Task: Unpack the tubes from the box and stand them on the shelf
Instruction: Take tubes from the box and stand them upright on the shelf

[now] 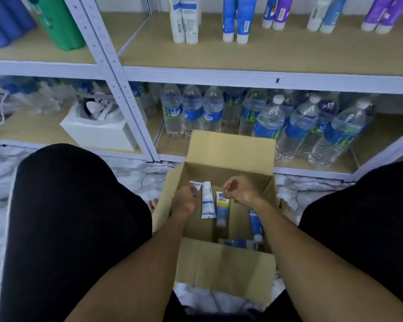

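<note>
An open cardboard box [228,147] sits on the floor between my knees. Several tubes lie inside it: a white tube [207,202], a yellow and blue tube [222,211], a blue tube [256,225] by the right wall and another blue tube [239,243] at the near edge. My left hand [184,202] is curled round a tube whose white end [195,183] pokes out past the fingers. The fingers of my right hand [241,190] pinch the flat top end of the yellow and blue tube. On the wooden shelf [277,51] above, several tubes [185,22] stand on their caps.
Water bottles [192,112] fill the lower shelf right behind the box. A white square container [98,133] stands on the lower shelf at the left. Green and blue bottles [56,22] stand on the upper left shelf. My knees flank the box on the marble floor.
</note>
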